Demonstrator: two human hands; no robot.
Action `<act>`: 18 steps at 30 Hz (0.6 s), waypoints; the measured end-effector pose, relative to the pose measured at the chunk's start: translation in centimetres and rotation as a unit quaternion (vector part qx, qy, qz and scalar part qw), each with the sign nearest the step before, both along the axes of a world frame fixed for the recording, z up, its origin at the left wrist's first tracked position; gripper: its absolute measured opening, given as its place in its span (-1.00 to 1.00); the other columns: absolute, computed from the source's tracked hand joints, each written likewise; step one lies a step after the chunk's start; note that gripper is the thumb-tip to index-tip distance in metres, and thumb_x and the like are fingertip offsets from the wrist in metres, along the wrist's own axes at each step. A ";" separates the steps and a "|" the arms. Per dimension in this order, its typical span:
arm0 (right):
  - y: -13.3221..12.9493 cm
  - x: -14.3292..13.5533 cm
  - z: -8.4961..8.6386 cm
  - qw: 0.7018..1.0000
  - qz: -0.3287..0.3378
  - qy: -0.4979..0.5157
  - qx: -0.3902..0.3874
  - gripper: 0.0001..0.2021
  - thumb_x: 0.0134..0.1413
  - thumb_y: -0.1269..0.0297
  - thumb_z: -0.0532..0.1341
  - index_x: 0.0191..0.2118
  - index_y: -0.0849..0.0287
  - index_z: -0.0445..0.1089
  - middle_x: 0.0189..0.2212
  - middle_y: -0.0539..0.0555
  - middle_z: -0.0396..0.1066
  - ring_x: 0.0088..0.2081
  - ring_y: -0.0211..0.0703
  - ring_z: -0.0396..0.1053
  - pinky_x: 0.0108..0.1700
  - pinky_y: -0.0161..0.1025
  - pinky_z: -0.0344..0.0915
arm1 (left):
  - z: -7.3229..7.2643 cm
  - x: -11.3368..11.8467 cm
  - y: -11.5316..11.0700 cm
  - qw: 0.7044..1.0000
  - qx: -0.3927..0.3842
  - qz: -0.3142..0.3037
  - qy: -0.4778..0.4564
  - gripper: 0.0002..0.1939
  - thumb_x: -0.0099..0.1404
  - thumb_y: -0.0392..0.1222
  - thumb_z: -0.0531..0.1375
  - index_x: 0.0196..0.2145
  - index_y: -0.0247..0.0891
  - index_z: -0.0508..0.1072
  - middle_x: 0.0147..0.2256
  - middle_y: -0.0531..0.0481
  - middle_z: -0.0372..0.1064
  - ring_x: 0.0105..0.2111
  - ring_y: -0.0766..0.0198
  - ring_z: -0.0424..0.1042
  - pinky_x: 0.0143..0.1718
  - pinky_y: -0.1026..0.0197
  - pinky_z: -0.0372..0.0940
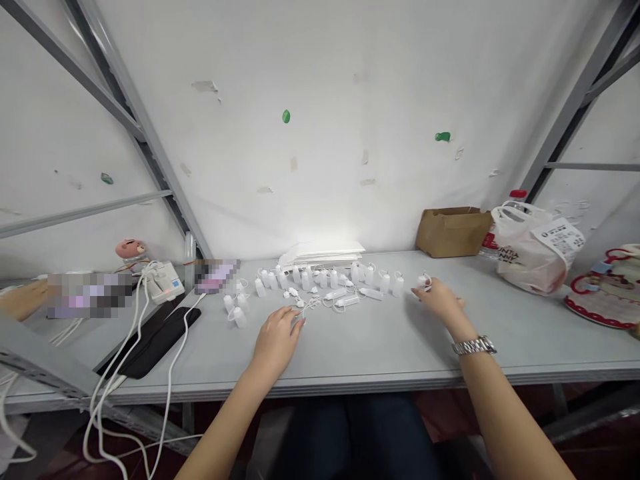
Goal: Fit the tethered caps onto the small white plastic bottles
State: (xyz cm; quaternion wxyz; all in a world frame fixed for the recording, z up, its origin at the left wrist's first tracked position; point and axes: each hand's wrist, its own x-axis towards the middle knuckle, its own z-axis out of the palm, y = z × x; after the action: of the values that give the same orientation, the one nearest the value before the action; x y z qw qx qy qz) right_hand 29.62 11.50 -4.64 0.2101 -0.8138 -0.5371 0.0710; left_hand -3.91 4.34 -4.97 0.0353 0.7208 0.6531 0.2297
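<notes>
Several small translucent white squeeze bottles (334,279) stand in a loose row on the grey table, some with loop-like straps on top. A few more bottles (347,301) lie on their sides in the middle, beside loose white caps (300,302) with thin strings. My left hand (278,337) rests on the table just in front of these caps, thumb and forefinger apart, with nothing visible between them. Right of the row, my right hand (443,303) has its fingers closed around a small bottle (424,280), which they partly hide.
Flat white sheets (325,253) are stacked against the wall. A brown cardboard box (453,231) and a white plastic bag (530,247) stand at the right. To the left lie a black power bank or phone-like slab (160,340), white cables (173,373) and a charger (167,283). Another person's arm (25,300) shows far left.
</notes>
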 end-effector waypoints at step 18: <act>-1.2 -0.3 1.2 0.999 0.031 -0.007 -0.005 -0.59 -0.07 0.06 0.15 -0.12 0.21 0.28 -0.24 0.21 0.44 -0.15 0.12 0.35 -0.13 0.00 0.05 | 0.0 0.0 0.1 0.997 -0.026 0.002 0.073 -0.75 0.20 -0.28 0.06 -0.26 -0.28 0.51 -0.15 -0.16 0.47 0.00 0.01 0.30 -0.05 0.06 0.18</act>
State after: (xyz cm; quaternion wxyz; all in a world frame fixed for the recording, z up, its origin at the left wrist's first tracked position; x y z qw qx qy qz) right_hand 29.33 10.33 -3.49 0.1997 -0.7985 -0.5630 0.0741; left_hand -3.95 4.46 -4.94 0.0055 0.7334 0.6609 0.1592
